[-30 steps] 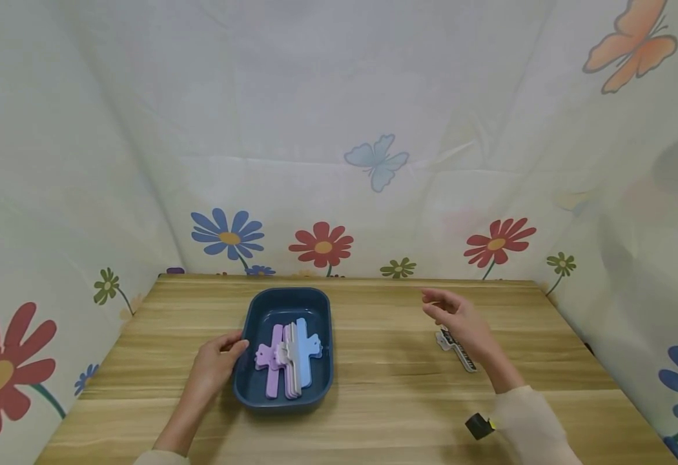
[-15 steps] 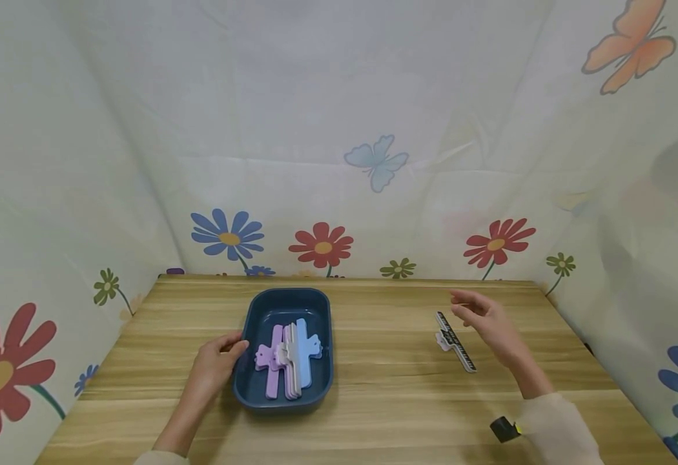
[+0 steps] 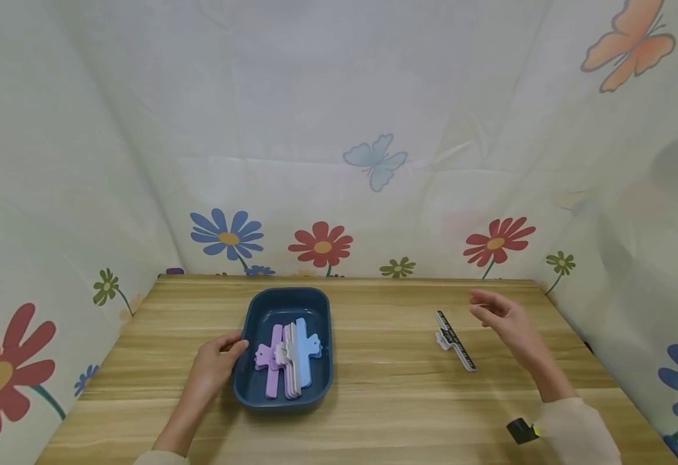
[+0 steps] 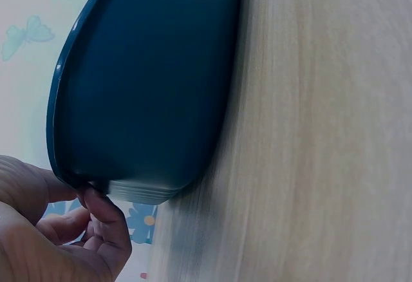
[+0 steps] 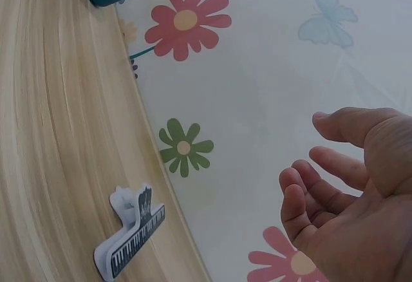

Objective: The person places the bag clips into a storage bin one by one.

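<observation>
A dark blue tray (image 3: 250, 323) stands left of centre on the wooden table (image 3: 385, 387); its outer wall (image 4: 148, 82) fills the left wrist view. Inside lie several flat clips (image 3: 288, 355) in purple, white and light blue. My left hand (image 3: 214, 365) holds the tray's left rim, its fingers (image 4: 106, 221) curled at the edge. A white clip with a black piano-key print (image 3: 455, 339) lies on the table to the right, also seen as the clip (image 5: 129, 246). My right hand (image 3: 498, 320) hovers just right of it, fingers (image 5: 309, 192) relaxed, holding nothing.
A cloth printed with flowers and butterflies (image 3: 374, 161) walls the table at the back and both sides. A small black device (image 3: 522, 429) sits on my right wrist. Bare tabletop lies between the tray and the piano-key clip.
My right hand has moved right, away from above the piano-key clip, which now lies fully uncovered. The left hand and the tray have stayed put.
</observation>
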`<state>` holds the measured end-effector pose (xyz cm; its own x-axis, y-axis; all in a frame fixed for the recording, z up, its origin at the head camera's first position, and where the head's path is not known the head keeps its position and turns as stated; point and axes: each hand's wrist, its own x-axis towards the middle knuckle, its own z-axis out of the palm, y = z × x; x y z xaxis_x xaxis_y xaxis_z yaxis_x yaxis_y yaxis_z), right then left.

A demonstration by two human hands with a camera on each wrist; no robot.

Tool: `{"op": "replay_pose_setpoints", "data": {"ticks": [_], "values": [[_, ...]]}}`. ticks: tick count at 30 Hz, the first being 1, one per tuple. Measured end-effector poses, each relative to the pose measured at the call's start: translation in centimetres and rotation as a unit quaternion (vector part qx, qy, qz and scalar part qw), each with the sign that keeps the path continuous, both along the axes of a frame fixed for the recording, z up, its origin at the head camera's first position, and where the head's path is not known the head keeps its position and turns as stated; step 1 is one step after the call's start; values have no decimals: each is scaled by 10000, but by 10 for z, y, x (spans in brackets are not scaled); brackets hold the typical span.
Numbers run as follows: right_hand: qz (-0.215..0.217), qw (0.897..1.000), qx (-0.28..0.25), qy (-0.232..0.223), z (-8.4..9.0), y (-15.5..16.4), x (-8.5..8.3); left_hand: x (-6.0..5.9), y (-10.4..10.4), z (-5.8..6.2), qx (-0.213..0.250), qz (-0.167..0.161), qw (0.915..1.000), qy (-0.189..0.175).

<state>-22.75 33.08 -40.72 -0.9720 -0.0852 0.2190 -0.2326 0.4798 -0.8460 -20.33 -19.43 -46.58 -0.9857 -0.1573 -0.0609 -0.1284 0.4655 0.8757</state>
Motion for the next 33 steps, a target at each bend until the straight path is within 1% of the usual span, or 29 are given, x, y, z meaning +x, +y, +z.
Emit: {"op": "replay_pose_setpoints", "data": {"ticks": [7,11,18,26,33], "values": [[34,9998,172,-19,5,5,2,0,-1,0,-7,11,10000,58],[107,9998,175,-53,7,6,2,-1,-1,0,-32,9,10000,84],[144,9996,236,-59,10,6,0,-2,-1,1,-36,10,10000,37],[200,9994,292,-1,5,4,-3,-2,0,1,-68,18,10000,-32],[226,9989,402,-44,-4,1,-6,-1,0,0,-101,28,9999,39]]}}
